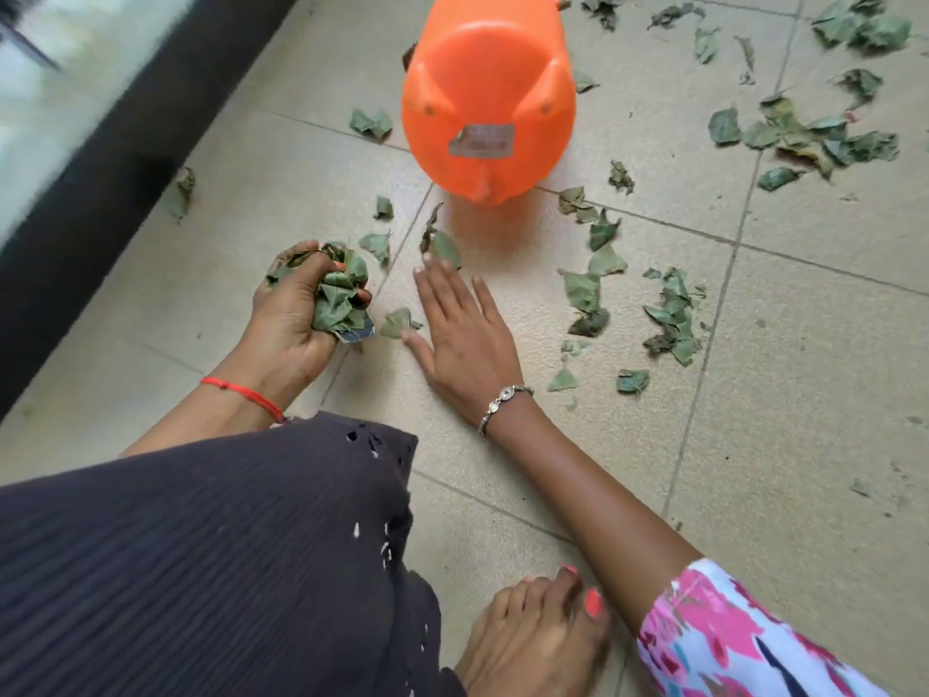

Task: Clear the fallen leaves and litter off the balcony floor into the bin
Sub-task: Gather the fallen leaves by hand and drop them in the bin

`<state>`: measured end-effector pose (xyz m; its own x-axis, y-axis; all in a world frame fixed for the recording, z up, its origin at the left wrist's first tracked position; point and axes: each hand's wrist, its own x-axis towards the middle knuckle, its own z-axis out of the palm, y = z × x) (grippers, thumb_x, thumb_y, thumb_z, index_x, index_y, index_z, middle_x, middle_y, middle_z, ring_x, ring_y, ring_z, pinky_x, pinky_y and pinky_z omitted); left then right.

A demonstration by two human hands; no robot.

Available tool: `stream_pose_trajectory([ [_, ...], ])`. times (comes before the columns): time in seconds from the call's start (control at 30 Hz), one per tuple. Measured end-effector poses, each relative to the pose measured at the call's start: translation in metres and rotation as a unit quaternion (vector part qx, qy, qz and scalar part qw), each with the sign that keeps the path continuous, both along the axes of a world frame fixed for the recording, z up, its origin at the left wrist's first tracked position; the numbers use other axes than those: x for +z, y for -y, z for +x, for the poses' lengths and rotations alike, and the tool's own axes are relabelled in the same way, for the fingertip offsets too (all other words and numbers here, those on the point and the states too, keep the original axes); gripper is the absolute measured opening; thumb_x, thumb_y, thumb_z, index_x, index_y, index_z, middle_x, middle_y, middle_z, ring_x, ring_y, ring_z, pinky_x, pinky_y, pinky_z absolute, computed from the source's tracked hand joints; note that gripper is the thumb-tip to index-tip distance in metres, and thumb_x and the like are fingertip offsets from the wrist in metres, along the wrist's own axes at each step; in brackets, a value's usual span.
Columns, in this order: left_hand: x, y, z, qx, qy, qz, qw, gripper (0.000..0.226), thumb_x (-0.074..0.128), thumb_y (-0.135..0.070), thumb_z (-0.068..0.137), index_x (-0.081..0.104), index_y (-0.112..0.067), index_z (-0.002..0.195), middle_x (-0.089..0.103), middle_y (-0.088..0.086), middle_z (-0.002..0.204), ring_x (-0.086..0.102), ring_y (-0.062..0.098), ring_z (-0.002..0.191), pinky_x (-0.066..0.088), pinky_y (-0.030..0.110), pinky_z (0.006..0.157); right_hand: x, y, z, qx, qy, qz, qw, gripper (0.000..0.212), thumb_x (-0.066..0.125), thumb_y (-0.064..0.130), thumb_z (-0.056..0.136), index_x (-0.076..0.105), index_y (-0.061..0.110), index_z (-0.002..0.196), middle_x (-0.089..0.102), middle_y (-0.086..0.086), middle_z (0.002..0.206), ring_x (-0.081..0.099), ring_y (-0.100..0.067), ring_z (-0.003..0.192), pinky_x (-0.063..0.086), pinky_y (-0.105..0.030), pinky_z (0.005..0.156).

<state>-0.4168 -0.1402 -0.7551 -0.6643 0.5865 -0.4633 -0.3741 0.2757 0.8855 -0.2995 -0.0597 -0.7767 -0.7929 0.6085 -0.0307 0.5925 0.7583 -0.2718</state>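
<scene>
Crumpled dry green leaves (671,309) lie scattered over the matte beige tiled floor (804,394) around the glossy orange plastic bin (487,93), while the left hand (294,304) clutches a wad of leaves (339,294) and the right hand (465,334), flat and spread, touches a leaf (445,249).

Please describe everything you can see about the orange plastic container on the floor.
The orange plastic bin looks smooth, glossy and slightly translucent, with rounded sides, two moulded lugs on its near face and a torn grey label below them. It stands on the beige tiled floor, just beyond the open right hand, which does not touch it. Its top edge is cut off by the frame, so its opening and contents cannot be seen. Dry green leaves lie scattered around its base.
</scene>
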Motion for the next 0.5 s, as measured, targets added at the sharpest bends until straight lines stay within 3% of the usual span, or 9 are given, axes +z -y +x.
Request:
stream_pose_trajectory([
  [0.03, 0.019, -0.012, -0.024, 0.09, 0.084, 0.062, 0.99, 0.033, 0.05, 0.013, 0.085, 0.053, -0.02, 0.083, 0.06, 0.019, 0.08, 0.059, 0.025, 0.061, 0.048, 0.022, 0.05, 0.0, -0.005, -0.008, -0.013, 0.0, 0.011, 1.0, 0.063, 0.021, 0.045, 0.099, 0.0, 0.012, 0.149, -0.007, -0.006, 0.157, -0.009, -0.018, 0.145, -0.008, -0.036, 0.116],
  [0.07, 0.04, -0.023, -0.038, 0.118, 0.117, 0.068, 0.984, 0.03, 0.048, 0.011, 0.085, 0.049, -0.018, 0.078, 0.057, 0.014, 0.076, 0.055, 0.024, 0.06, 0.045, 0.02, 0.046, 0.001, -0.01, -0.017, -0.022, -0.003, 0.022, 1.0, 0.063, 0.022, 0.044, 0.099, 0.0, 0.012, 0.149, -0.007, -0.008, 0.157, -0.009, -0.02, 0.145, -0.007, -0.037, 0.116],
  [0.3, 0.056, -0.033, -0.04, 0.188, 0.14, 0.075, 0.969, 0.028, 0.048, 0.007, 0.087, 0.046, -0.018, 0.077, 0.055, 0.01, 0.079, 0.052, 0.024, 0.067, 0.045, 0.02, 0.044, 0.009, -0.044, -0.086, -0.006, 0.038, 0.011, 0.999, 0.072, 0.027, 0.062, 0.091, 0.006, 0.024, 0.149, -0.005, -0.008, 0.157, -0.009, -0.028, 0.144, -0.003, -0.044, 0.116],
  [0.5, 0.051, -0.041, -0.034, 0.155, 0.171, 0.07, 0.97, 0.024, 0.049, 0.001, 0.091, 0.049, -0.019, 0.079, 0.06, 0.008, 0.069, 0.056, 0.022, 0.063, 0.046, 0.022, 0.046, 0.004, -0.026, -0.061, 0.057, -0.021, -0.024, 0.998, 0.049, 0.025, 0.037, 0.101, 0.025, 0.016, 0.145, 0.018, -0.004, 0.155, 0.012, -0.019, 0.144, 0.005, -0.034, 0.117],
])
